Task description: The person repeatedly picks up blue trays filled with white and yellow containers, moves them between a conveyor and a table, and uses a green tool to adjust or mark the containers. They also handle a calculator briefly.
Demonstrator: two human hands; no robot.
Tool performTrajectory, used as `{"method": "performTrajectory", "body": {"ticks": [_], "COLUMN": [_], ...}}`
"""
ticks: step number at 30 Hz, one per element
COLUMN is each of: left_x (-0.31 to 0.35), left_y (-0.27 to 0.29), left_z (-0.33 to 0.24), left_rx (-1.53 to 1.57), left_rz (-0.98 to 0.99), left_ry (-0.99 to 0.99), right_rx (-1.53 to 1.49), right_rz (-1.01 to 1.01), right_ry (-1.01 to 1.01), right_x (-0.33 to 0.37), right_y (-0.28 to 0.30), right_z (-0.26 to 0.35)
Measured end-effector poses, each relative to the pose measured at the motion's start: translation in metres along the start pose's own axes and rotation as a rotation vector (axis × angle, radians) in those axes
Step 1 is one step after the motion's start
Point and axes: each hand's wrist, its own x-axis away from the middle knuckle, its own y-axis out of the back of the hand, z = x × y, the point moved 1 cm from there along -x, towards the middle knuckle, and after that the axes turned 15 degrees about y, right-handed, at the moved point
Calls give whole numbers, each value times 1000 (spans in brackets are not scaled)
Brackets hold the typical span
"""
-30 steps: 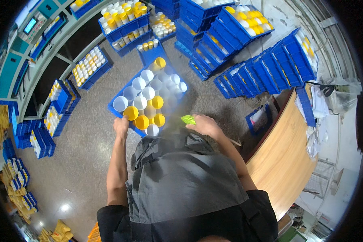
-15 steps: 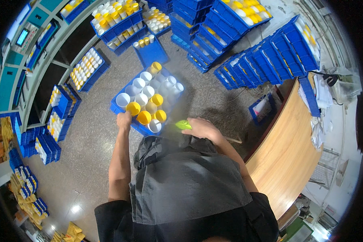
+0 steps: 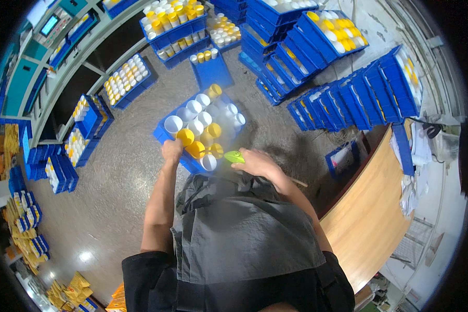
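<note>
In front of my body is a blue plastic crate (image 3: pixel 164 136) with several open white cups (image 3: pixel 173 124) and yellow cups (image 3: pixel 194 150) standing in it. My left hand (image 3: pixel 172 151) is closed on the crate's near left rim, beside a yellow cup. Close to the crate's near right side, my right hand (image 3: pixel 257 163) is closed around a small lime-green thing (image 3: pixel 234 157) with a rounded, pointed shape. Its exact kind does not show. A hazy smear blurs the crate's right part, so I cannot tell whether the right hand touches the crate.
Tall stacks of blue crates (image 3: pixel 343 106) with cups stand at the far right. More crates of cups (image 3: pixel 127 83) line the left, beside a teal machine (image 3: pixel 23 78). A wooden table (image 3: pixel 369 208) curves along my right. A blue crate (image 3: pixel 343 156) lies on the floor nearby.
The whole view has shifted, with the surroundings sliding right at the top. The crate and my left hand appear slightly further right. Both hands keep their holds.
</note>
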Motion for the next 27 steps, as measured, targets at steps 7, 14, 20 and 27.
{"method": "performTrajectory", "body": {"ticks": [7,14,20,27], "left_x": [20,-2,-39,-12], "left_y": [9,7,8,22], "left_z": [5,26,55,64], "left_rx": [37,81,299,585], "left_rz": [-85,-64,158,259], "left_ry": [-95,-107,-48,-231], "right_rx": [75,137,264,369], "right_rz": [-185,-46,-107,-420], "right_ry": [12,36,-105,-236], "right_x": [-15,6,68,80], "right_y": [14,38,61,98], "right_z": [23,32,6,-35]}}
